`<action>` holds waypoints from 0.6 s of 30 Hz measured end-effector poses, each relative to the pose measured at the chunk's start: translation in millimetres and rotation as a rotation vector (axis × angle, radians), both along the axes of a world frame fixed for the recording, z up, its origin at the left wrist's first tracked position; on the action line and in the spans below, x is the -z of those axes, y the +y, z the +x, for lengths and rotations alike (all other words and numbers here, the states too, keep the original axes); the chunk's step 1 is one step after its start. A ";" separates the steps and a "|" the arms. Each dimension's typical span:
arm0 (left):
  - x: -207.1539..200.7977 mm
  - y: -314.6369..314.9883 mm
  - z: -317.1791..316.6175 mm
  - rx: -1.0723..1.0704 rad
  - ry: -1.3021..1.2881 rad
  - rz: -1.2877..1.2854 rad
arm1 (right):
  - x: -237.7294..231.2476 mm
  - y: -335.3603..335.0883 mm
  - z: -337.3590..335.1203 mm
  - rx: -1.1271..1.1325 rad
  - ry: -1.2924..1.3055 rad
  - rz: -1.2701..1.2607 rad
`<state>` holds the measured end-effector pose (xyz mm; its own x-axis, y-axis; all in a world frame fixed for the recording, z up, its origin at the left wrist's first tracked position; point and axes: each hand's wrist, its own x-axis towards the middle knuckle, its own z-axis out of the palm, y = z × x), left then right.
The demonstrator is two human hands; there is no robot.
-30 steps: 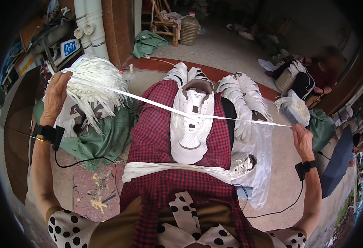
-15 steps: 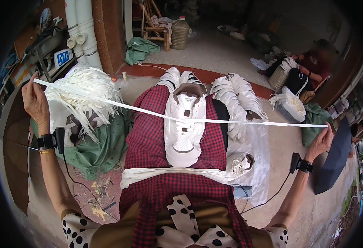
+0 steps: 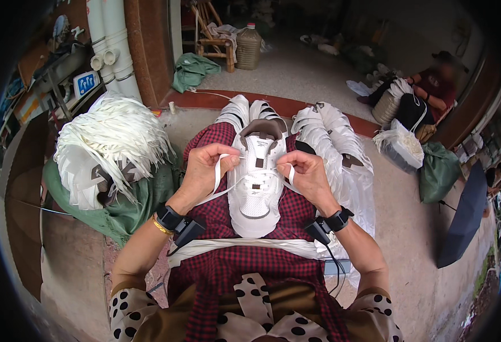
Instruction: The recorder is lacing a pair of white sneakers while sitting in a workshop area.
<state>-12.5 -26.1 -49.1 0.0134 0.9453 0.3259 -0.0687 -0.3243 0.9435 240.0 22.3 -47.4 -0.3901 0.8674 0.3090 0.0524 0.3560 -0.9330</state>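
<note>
On our lap: here's the white sneaker (image 3: 256,208), upper facing up on the red-and-black checked apron (image 3: 262,259), toe toward us, open collar pointing away.
Finish: we get pale mesh over the toe, a thin grey line curving below it, smooth white sides, brownish-grey lining at the collar, two small dark squares down the middle.
Lacing: a flat white lace (image 3: 218,174) crosses the shoe's middle and runs slack to both sides.
Left side: our left hand (image 3: 202,174) is at the shoe's edge, thumb and forefinger pinched together on the lace, a loop dropping beneath.
Right side: our right hand (image 3: 307,176) matches it opposite, fingertips closed on the lace, a strand hanging below.
Around us: a shaggy lace bundle (image 3: 110,125) to the left, nested white shoes (image 3: 319,128) to the right.
</note>
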 end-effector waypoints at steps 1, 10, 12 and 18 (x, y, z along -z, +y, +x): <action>2.9 -1.7 0.9 0.018 0.018 -0.002 | -0.5 0.7 -0.1 0.041 -0.028 -0.027; 10.3 -7.6 -3.7 0.009 0.036 -0.012 | -27.6 -18.5 -11.3 0.127 -0.357 0.504; 10.1 -7.6 -3.0 -0.014 0.063 0.023 | -32.9 -16.7 -18.2 0.091 -0.417 0.593; 9.8 -6.9 -2.9 -0.036 0.093 -0.003 | -37.5 -8.5 -16.8 0.009 -0.433 0.299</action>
<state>-15.5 -33.0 -58.9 0.0093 0.9466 0.3224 0.0312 -0.3225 0.9460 223.2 13.8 -9.9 -0.5296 0.7700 0.3559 0.4149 0.6010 -0.6831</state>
